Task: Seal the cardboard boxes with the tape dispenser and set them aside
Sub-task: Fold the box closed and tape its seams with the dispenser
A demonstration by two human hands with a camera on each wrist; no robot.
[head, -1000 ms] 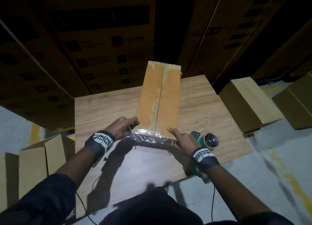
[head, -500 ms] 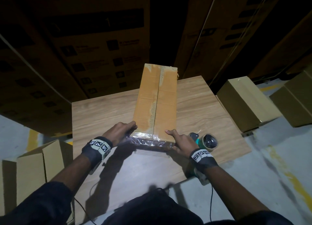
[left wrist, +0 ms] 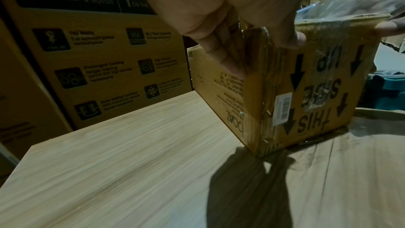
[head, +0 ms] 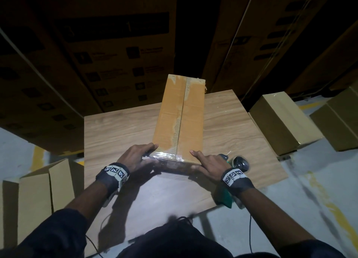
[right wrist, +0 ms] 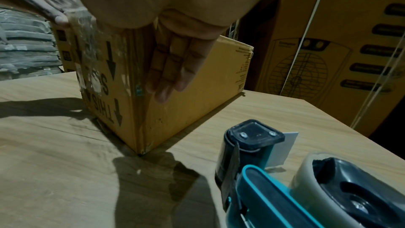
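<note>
Left hand (head: 138, 157) and right hand (head: 208, 160), fingers flat, clasp the box (head: 181, 118) at its near corners; the top seam looks untaped, so a lift could spring the flaps.

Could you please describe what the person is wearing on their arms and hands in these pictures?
Both hands, left and right, are bare, without gloves. Each wrist carries a dark wristband, left wristband and right wristband, with white panels of black square code markers. Dark long sleeves are pushed up the forearms. A thin black cable hangs below the right forearm.
</note>
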